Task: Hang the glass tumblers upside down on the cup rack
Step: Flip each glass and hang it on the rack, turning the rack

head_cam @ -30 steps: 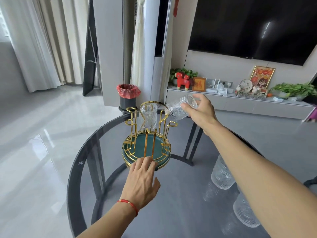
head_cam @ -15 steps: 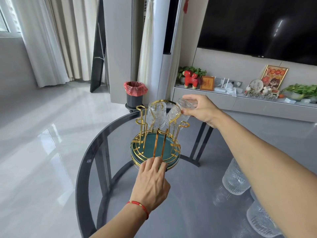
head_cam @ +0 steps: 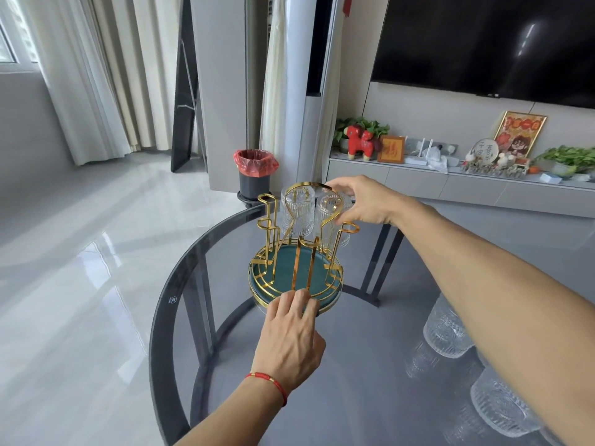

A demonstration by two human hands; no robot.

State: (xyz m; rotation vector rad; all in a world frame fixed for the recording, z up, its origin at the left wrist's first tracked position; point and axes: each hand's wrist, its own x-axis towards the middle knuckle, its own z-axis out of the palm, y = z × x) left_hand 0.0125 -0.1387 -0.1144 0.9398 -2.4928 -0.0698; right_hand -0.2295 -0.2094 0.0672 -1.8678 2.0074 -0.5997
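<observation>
A gold wire cup rack (head_cam: 273, 249) with a round green base (head_cam: 289, 275) stands on the dark glass table. One ribbed glass tumbler (head_cam: 297, 214) hangs upside down on a far peg. A second ribbed tumbler (head_cam: 331, 220) sits upside down on the peg to its right, with my right hand (head_cam: 360, 201) gripping its top. My left hand (head_cam: 291, 336) rests its fingertips on the near rim of the rack's base. Two more tumblers, one (head_cam: 446, 333) nearer the rack and one (head_cam: 502, 407) closer to me, stand upside down on the table under my right forearm.
The round glass table (head_cam: 161, 317) ends in a curved edge to the left and behind the rack. A black bin with a red liner (head_cam: 255, 175) stands on the floor beyond. A low cabinet (head_cam: 467, 191) with ornaments runs along the wall under a television.
My right hand has turned the tumbler from tilted to upside down and lowered it onto a peg beside the first. My left hand has stayed on the base.
</observation>
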